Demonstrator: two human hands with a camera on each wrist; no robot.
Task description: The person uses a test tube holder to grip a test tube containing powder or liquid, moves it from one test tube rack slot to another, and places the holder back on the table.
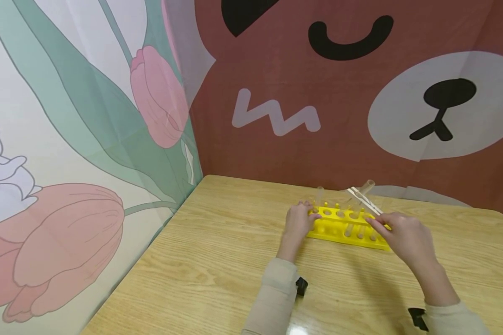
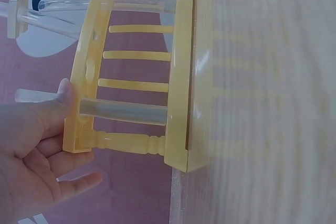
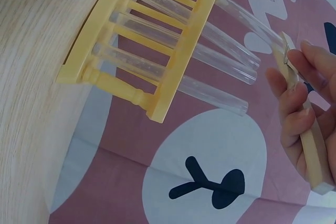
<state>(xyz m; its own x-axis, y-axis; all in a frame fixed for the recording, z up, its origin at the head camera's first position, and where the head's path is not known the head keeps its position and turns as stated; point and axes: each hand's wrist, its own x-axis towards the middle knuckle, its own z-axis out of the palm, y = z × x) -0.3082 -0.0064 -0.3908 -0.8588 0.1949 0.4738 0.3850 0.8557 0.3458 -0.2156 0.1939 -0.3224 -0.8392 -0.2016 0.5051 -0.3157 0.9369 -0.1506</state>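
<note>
A yellow test tube rack stands on the table. My left hand grips the left end of its upper plate; the left wrist view shows the thumb on the plate beside a test tube standing in the end hole. With my right hand I pinch a wooden test tube clamp. Its jaws are closed round a clear test tube, which slants above the rack, its lower end right at the upper plate. Three more test tubes stand in the rack's right end.
The wood-grain table extends around the rack, mostly to its left and front. Behind it hangs a brown cloth with a bear's face; a flower-printed cloth hangs at the left. Upright yellow pegs line the rack.
</note>
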